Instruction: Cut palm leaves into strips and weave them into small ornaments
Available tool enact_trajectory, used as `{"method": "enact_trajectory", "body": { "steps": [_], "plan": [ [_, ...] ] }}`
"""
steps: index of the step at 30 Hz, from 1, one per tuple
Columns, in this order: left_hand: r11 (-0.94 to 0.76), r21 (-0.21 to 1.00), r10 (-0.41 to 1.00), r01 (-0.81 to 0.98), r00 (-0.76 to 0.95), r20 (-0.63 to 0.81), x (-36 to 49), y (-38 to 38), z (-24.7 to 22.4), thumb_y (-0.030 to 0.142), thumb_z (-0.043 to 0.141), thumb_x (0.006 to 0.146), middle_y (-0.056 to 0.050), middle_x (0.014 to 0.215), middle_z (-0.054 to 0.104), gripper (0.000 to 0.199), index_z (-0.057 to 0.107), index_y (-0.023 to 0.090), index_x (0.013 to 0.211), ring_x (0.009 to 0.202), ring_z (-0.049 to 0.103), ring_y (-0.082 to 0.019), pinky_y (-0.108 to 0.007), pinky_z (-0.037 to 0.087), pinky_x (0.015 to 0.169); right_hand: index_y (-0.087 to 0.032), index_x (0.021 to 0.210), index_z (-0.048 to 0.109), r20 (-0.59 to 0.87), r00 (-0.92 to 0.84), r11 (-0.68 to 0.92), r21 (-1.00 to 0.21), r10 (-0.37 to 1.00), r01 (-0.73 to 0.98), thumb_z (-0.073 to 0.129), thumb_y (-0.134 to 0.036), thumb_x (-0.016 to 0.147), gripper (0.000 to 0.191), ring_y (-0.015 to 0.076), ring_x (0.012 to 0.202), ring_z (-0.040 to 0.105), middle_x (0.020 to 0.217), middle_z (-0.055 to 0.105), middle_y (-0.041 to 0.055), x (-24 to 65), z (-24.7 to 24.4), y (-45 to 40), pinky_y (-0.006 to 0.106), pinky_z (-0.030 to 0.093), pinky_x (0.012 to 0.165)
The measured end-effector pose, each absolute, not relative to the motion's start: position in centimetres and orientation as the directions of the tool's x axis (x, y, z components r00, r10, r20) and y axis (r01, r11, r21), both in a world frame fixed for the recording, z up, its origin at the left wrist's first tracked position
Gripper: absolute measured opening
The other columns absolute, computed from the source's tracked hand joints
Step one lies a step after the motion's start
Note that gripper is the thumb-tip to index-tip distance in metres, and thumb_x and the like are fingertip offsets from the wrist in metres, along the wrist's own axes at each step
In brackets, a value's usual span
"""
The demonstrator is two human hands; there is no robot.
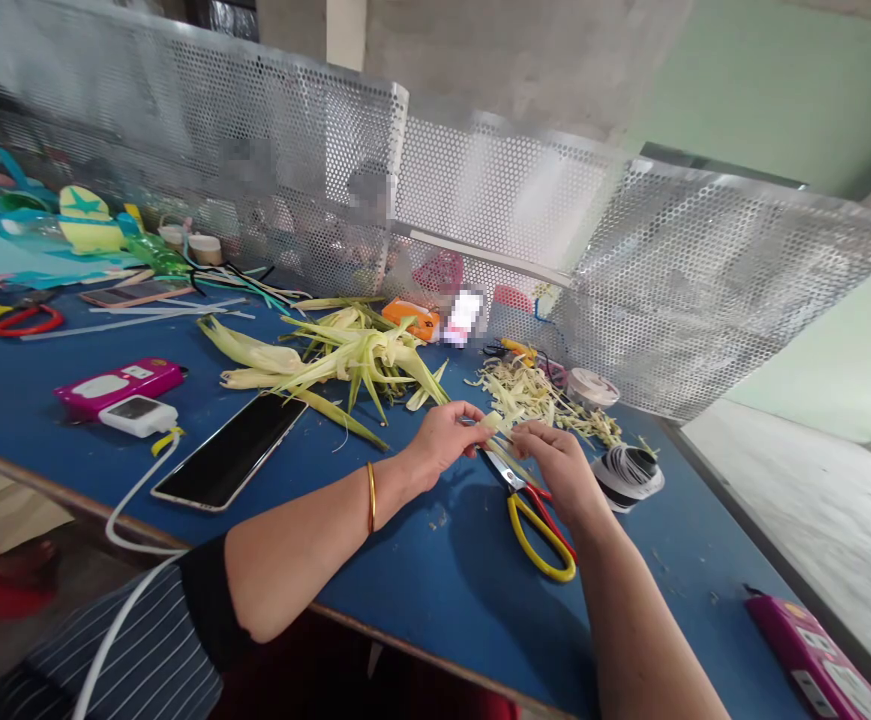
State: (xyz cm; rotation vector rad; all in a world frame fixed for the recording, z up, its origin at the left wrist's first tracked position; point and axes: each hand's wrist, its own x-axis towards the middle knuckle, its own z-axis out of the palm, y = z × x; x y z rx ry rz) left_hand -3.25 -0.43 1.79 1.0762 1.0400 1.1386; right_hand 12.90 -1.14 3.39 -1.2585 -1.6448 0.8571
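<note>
Over the blue table, my left hand (450, 440) is closed in a pinch on a small pale piece of corn husk (492, 422). Close beside it, my right hand (559, 462) has its fingers pressed together at a thin husk strip (517, 462) that runs between the hands. Below them lie scissors (536, 525) with one yellow and one red handle, their blades partly hidden by my left hand. A heap of green-yellow corn husks (360, 350) spreads beyond my left hand. Shredded husk pieces (517, 388) lie just past my right hand.
A roll of black and white thread (628, 477) and a white tape roll (592, 388) stand at right. A dark-screened phone (232, 450) and a magenta power box (120, 385) lie at left, another box (817, 650) at lower right. Perforated metal screens (495, 190) border the far edge.
</note>
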Motion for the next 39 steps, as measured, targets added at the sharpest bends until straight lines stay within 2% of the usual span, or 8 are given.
{"method": "enact_trajectory", "body": {
  "steps": [4,7,12,17,21,28,32,39],
  "plan": [
    [0.05,0.989,0.99,-0.136,0.14,-0.031,-3.1,-0.5,1.5,0.012,0.069,0.076,0.003,0.058,0.061,0.009,0.06,0.015,0.076,0.048,0.049,-0.007,-0.02,0.039,0.052,-0.02,0.054,0.058,0.246,-0.155,0.289,-0.863,0.957,0.413,0.06,-0.041,0.073,0.029,0.0167,0.066,0.05,0.064,0.056,0.0011,12.8,3.1,-1.1,0.03,0.037,0.067],
    [0.043,0.993,0.99,-0.109,0.135,-0.028,-3.0,-0.4,1.3,0.012,0.069,0.076,0.004,0.059,0.06,0.011,0.059,0.015,0.078,0.047,0.047,-0.007,-0.021,0.038,0.052,-0.019,0.065,0.067,0.314,-0.133,0.336,-0.784,0.94,0.522,0.06,-0.044,0.077,0.028,0.0185,0.07,0.054,0.071,0.063,0.0032,12.7,2.7,-1.2,0.03,0.038,0.068],
    [0.101,0.985,0.99,-0.143,0.113,-0.085,-3.1,-0.3,1.5,0.013,0.07,0.075,0.003,0.06,0.062,0.013,0.06,0.014,0.084,0.049,0.049,-0.008,-0.023,0.039,0.053,-0.021,0.07,0.063,0.385,-0.051,0.33,-0.707,0.922,0.626,0.06,-0.04,0.08,0.022,0.0166,0.065,0.051,0.064,0.061,0.0002,12.6,2.5,-1.3,0.029,0.038,0.067],
    [0.087,0.988,0.984,-0.131,0.166,-0.064,-3.3,-0.2,1.4,0.019,0.073,0.073,0.003,0.06,0.06,0.009,0.067,0.012,0.072,0.05,0.045,-0.007,-0.023,0.036,0.054,-0.019,0.069,0.065,0.355,-0.083,0.348,-0.797,0.931,0.494,0.061,-0.038,0.076,0.02,0.0169,0.067,0.052,0.066,0.062,0.0009,12.7,2.5,-1.1,0.029,0.039,0.067],
    [0.068,0.988,0.984,-0.14,0.172,-0.043,-3.4,-0.2,1.2,0.023,0.073,0.072,0.002,0.061,0.061,0.01,0.071,0.013,0.073,0.051,0.045,-0.007,-0.023,0.034,0.055,-0.018,0.073,0.069,0.317,-0.095,0.327,-0.848,0.943,0.417,0.064,-0.037,0.073,0.019,0.0185,0.071,0.056,0.071,0.067,0.0024,13.0,2.5,-0.9,0.03,0.041,0.069],
    [0.097,0.98,0.979,-0.171,0.195,-0.063,-3.2,-0.5,1.6,0.021,0.074,0.071,0.002,0.059,0.061,0.009,0.071,0.013,0.069,0.053,0.045,-0.007,-0.024,0.036,0.058,-0.019,0.076,0.072,0.362,-0.023,0.329,-0.817,0.932,0.473,0.066,-0.037,0.072,0.02,0.0197,0.071,0.058,0.072,0.07,0.0033,12.9,2.6,-1.0,0.033,0.043,0.071],
    [0.105,0.977,0.979,-0.187,0.192,-0.068,-3.2,-0.4,1.5,0.027,0.078,0.067,0.002,0.06,0.061,0.016,0.071,0.013,0.068,0.054,0.044,-0.008,-0.025,0.037,0.058,-0.02,0.073,0.072,0.382,-0.077,0.37,-0.795,0.921,0.481,0.065,-0.035,0.073,0.016,0.0185,0.068,0.057,0.069,0.069,0.0023,12.8,2.6,-1.1,0.032,0.044,0.069],
    [0.091,0.973,0.979,-0.214,0.198,-0.048,-3.2,-0.6,1.7,0.034,0.08,0.062,0.0,0.062,0.062,0.024,0.073,0.013,0.072,0.056,0.046,-0.008,-0.024,0.037,0.059,-0.021,0.08,0.076,0.271,-0.003,0.26,-0.921,0.963,0.291,0.07,-0.035,0.066,0.02,0.0203,0.076,0.061,0.079,0.073,0.0037,13.0,2.1,-0.6,0.035,0.046,0.075]
  ]
}}
